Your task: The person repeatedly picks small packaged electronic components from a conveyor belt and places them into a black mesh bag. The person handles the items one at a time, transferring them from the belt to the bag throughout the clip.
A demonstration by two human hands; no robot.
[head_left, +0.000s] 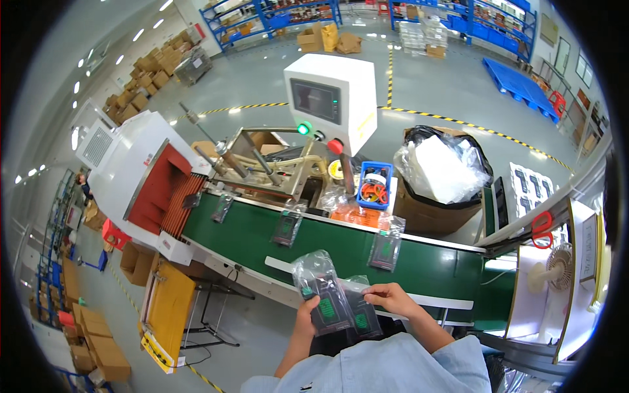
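My left hand (305, 313) grips a clear plastic bag (321, 288) with a dark item and green mark inside, held in front of my chest. My right hand (391, 297) pinches a second similar bagged item (362, 314) beside and partly behind the first. Both are held just short of the green conveyor belt (255, 239). Three more bagged items lie on the belt: one (386, 243) ahead of my right hand, one (287, 224) in the middle, one (223, 207) farther left near the red-curtained mouth of a white tunnel machine (141, 177).
A white control box with a screen (331, 98) stands behind the belt, with a blue basket (375, 185) and a bin lined with a plastic bag (442, 170) beside it. A small fan (553, 265) and red scissors (541, 229) sit at right. Cardboard boxes (98, 347) lie on the floor at left.
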